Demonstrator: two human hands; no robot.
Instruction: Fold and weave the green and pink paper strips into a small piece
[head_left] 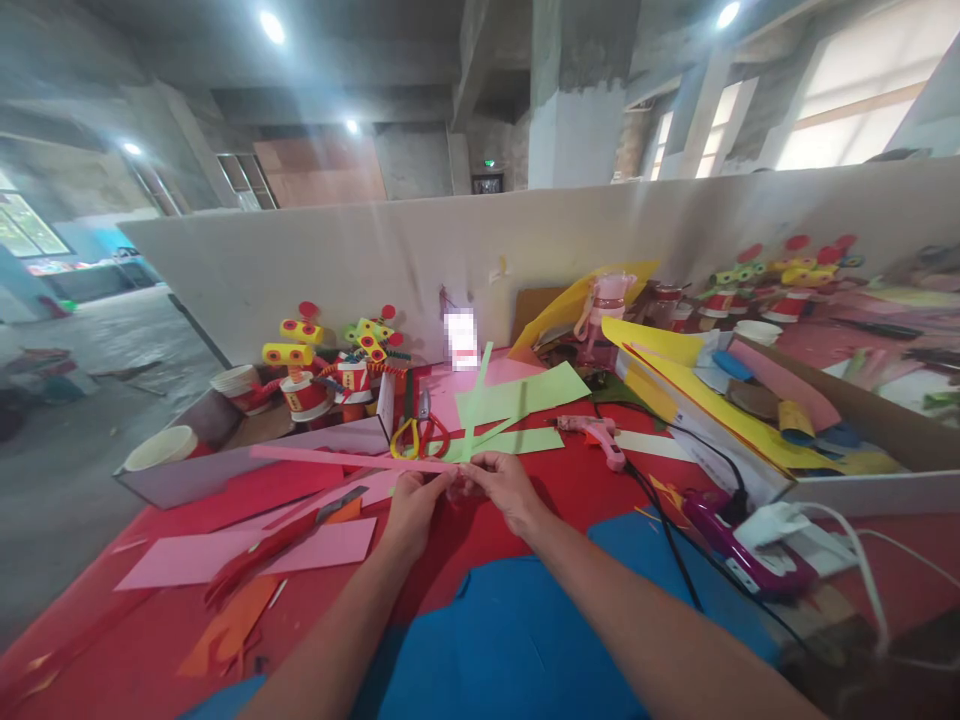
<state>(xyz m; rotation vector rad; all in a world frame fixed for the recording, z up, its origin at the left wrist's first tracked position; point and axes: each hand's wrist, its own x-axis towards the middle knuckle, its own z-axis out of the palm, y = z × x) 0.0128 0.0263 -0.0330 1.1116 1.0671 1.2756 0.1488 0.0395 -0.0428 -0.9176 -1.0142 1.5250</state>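
Left hand (415, 507) and right hand (511, 490) pinch, fingertips together, the meeting ends of a narrow pink paper strip (337, 459) and a narrow light-green paper strip (478, 400) above the red table (90, 630). Apparent step: joining at an angle; next calls for steady alignment.

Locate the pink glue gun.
In the head view, the pink glue gun lies right of centre on the red tabletop, between pale green paper and a white strip, beyond the right hand.
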